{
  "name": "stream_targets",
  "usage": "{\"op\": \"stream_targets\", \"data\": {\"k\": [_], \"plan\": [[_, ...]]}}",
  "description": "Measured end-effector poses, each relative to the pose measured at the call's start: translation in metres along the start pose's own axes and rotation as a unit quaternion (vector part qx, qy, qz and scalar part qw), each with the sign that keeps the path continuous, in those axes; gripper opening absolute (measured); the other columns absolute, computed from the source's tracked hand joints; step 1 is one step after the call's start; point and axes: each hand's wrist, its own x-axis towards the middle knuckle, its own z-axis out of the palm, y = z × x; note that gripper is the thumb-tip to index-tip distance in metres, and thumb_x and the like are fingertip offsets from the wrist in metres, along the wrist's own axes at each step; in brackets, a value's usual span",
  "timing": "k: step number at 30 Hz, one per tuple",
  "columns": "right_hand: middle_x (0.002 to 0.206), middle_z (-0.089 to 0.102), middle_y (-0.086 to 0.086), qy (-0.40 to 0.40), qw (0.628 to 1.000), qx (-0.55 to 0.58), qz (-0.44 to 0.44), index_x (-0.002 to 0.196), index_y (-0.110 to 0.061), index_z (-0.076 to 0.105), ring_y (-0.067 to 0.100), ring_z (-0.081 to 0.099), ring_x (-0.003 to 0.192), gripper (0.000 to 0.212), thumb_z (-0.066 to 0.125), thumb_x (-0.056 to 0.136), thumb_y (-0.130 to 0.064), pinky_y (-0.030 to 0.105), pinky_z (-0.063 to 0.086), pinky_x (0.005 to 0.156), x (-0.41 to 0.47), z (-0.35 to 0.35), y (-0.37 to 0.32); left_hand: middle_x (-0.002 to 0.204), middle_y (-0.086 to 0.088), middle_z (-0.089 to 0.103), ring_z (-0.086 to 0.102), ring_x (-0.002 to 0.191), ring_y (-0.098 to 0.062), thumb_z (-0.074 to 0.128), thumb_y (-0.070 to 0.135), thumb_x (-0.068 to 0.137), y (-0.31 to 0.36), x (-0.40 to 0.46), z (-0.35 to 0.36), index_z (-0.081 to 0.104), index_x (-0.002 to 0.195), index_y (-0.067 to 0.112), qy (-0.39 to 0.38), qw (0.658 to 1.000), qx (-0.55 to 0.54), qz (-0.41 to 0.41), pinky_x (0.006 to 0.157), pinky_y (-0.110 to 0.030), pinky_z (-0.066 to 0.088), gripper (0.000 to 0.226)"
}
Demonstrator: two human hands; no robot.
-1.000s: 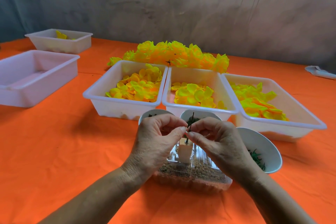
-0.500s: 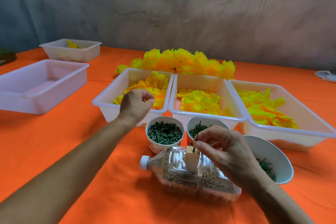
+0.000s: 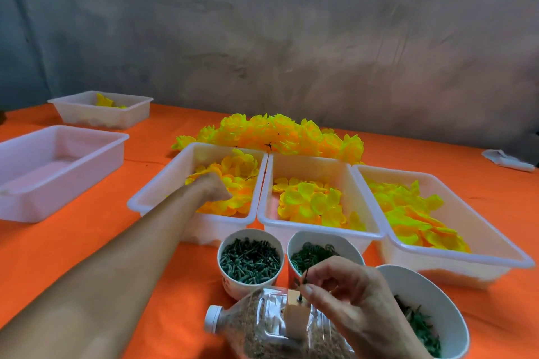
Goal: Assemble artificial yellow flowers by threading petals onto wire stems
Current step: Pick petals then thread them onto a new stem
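Note:
My left hand (image 3: 210,190) reaches into the left white tray (image 3: 163,181) and its fingers lie among the yellow-orange petals (image 3: 236,181); what they hold is hidden. Low at the front, my right hand (image 3: 344,297) pinches a thin dark wire stem (image 3: 304,281) that stands upright in a small block (image 3: 294,307) on a sand-filled plastic bottle (image 3: 262,326) lying on its side. Two more trays hold yellow petals, the middle tray (image 3: 312,204) and the right tray (image 3: 414,213). A heap of finished yellow flowers (image 3: 277,134) lies behind the trays.
Three white cups stand by the bottle: a left cup (image 3: 250,262) with green pegs, a middle cup (image 3: 313,253) with green rings, a right bowl (image 3: 423,320) with green leaves. Two more white trays (image 3: 55,166) (image 3: 102,108) stand far left on the orange cloth. A white cloth (image 3: 507,161) lies far right.
My left hand has let go of the stem and moved out left into the left petal tray. My right hand keeps its pinch on the stem. The camera has tilted up slightly.

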Motion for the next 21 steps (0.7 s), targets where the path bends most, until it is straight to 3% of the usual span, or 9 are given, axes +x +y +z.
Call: {"op": "stream_targets", "data": {"k": [3, 5, 8, 11, 15, 19, 21], "plan": [[0.055, 0.062, -0.004, -0.004, 1.0, 0.011, 0.002, 0.061, -0.02, 0.069, 0.0, 0.05, 0.049, 0.027, 0.074, 0.074, 0.002, 0.011, 0.035, 0.05, 0.0, 0.0, -0.001, 0.113, -0.009, 0.066, 0.062, 0.103, -0.025, 0.066, 0.033, 0.085, -0.006, -0.002, 0.001, 0.064, 0.11, 0.007, 0.065, 0.997, 0.013, -0.043, 0.082, -0.033, 0.05, 0.036], [0.054, 0.061, -0.003, -0.004, 1.0, 0.024, 0.004, 0.06, -0.019, 0.069, 0.001, 0.049, 0.049, 0.027, 0.074, 0.074, 0.004, 0.012, 0.036, 0.05, 0.0, 0.0, 0.001, 0.105, -0.009, 0.069, 0.064, 0.097, -0.026, 0.07, 0.027, 0.082, -0.012, -0.002, 0.0, 0.068, 0.1, 0.008, 0.107, 0.991, -0.057, -0.063, 0.08, -0.034, 0.051, 0.026], [0.055, 0.062, 0.004, 0.0, 0.999, 0.041, 0.003, 0.06, -0.017, 0.068, 0.005, 0.052, 0.05, 0.027, 0.073, 0.074, 0.005, 0.017, 0.04, 0.051, 0.0, 0.001, 0.004, 0.089, -0.008, 0.068, 0.061, 0.079, -0.022, 0.074, 0.016, 0.079, -0.016, -0.007, -0.002, 0.068, 0.078, 0.016, 0.185, 0.968, -0.166, -0.033, 0.068, -0.03, 0.045, 0.006], [0.061, 0.066, 0.011, -0.001, 0.999, 0.049, 0.001, 0.062, -0.015, 0.068, 0.011, 0.058, 0.053, 0.023, 0.073, 0.075, 0.004, 0.023, 0.045, 0.054, 0.0, 0.002, 0.006, 0.081, -0.012, 0.068, 0.058, 0.072, -0.02, 0.076, 0.008, 0.075, -0.016, -0.014, -0.003, 0.067, 0.073, 0.013, 0.233, 0.937, -0.258, 0.013, 0.066, -0.031, 0.047, 0.01], [0.061, 0.066, 0.011, 0.0, 0.998, 0.055, 0.003, 0.065, -0.013, 0.07, 0.01, 0.057, 0.053, 0.02, 0.073, 0.075, 0.004, 0.021, 0.044, 0.053, 0.0, 0.002, 0.009, 0.075, -0.008, 0.056, 0.057, 0.072, -0.026, 0.07, -0.01, 0.073, -0.008, -0.024, -0.003, 0.059, 0.083, 0.007, 0.213, 0.892, -0.396, 0.047, 0.069, -0.043, 0.055, 0.022], [0.061, 0.065, 0.009, -0.009, 0.998, 0.064, 0.008, 0.069, -0.017, 0.071, 0.009, 0.056, 0.054, 0.019, 0.074, 0.074, 0.001, 0.021, 0.043, 0.054, 0.0, 0.003, 0.008, 0.074, -0.006, 0.053, 0.054, 0.072, -0.023, 0.063, -0.011, 0.079, 0.006, -0.039, -0.001, 0.061, 0.094, 0.003, 0.201, 0.872, -0.439, 0.084, 0.062, -0.031, 0.051, 0.022], [0.06, 0.066, 0.007, -0.014, 0.996, 0.085, 0.026, 0.069, -0.013, 0.072, 0.009, 0.056, 0.056, 0.014, 0.075, 0.074, 0.0, 0.02, 0.043, 0.056, 0.0, 0.002, 0.009, 0.067, -0.003, 0.056, 0.053, 0.064, -0.018, 0.059, -0.01, 0.082, 0.016, -0.051, -0.001, 0.065, 0.091, 0.003, 0.189, 0.86, -0.459, 0.116, 0.058, -0.023, 0.049, 0.016]]}}
